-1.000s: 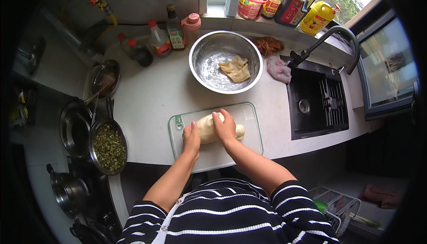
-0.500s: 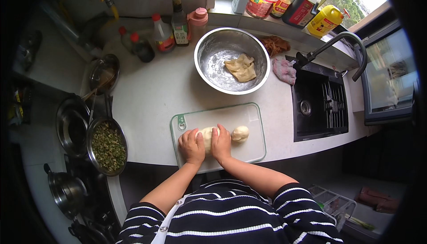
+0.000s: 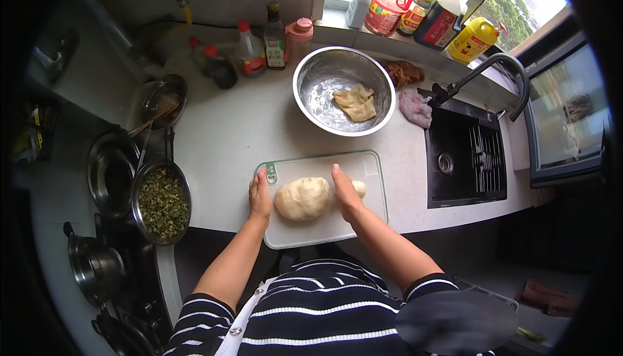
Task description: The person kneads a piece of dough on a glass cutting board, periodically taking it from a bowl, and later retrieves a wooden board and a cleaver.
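Observation:
A smooth, pale lump of dough point(image 3: 302, 199) rests on a cutting board point(image 3: 311, 234) with a green rim at the counter's front edge. To its left, my left hand point(image 3: 259, 197) is held on edge with fingers straight, a small gap from the dough. My right hand point(image 3: 346, 192) is upright on the other side, fingers extended, also apart from the dough. Behind that hand a smaller dough piece point(image 3: 359, 189) is partly hidden. Neither hand holds anything.
Beyond the board stands a steel bowl point(image 3: 344, 125) with a crumpled tan cloth point(image 3: 355, 102) in it. A pan of chopped green filling point(image 3: 162, 203) sits at left. Bottles point(image 3: 274, 41) line the back, and a black sink point(image 3: 464, 190) is at right.
Both hands have let go of the large dough and moved apart to its two sides. The dough, hidden in part before, now shows whole. The right hand now covers part of the small piece.

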A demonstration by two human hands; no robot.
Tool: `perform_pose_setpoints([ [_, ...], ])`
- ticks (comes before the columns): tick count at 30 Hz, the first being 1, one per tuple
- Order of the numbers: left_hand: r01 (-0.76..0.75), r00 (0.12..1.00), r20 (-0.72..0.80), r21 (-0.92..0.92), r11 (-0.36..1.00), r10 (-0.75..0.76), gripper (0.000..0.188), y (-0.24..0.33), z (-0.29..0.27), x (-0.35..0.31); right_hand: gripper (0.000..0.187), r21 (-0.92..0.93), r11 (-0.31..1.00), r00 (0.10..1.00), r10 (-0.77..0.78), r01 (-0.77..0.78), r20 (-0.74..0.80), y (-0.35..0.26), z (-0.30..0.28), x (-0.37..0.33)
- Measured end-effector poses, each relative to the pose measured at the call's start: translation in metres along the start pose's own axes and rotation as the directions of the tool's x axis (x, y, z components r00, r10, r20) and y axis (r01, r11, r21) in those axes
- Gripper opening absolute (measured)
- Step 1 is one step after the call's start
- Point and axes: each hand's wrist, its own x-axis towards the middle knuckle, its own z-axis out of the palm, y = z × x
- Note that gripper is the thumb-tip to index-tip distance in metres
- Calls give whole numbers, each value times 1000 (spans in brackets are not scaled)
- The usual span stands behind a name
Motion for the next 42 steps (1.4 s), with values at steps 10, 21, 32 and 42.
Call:
perform_pose_setpoints([
  [10,-419,906,253,654,630,340,83,-42,18,-48,63,-505,837,969,-246,210,-6,58,16,2],
  [21,-178,935,246,-293,939,254,73,30,8,-71,57,-403,788,880,-365,466,304,-32,16,-84],
  [32,-17,935,294,-522,853,198,118,147,48,-53,81,495,849,902,-347,185,257,-78,-10,-26],
  [42,123,973,228,-436,892,-22,65,187,93,-2,44,76,854,840,-521,515,151,-115,-12,42],
])
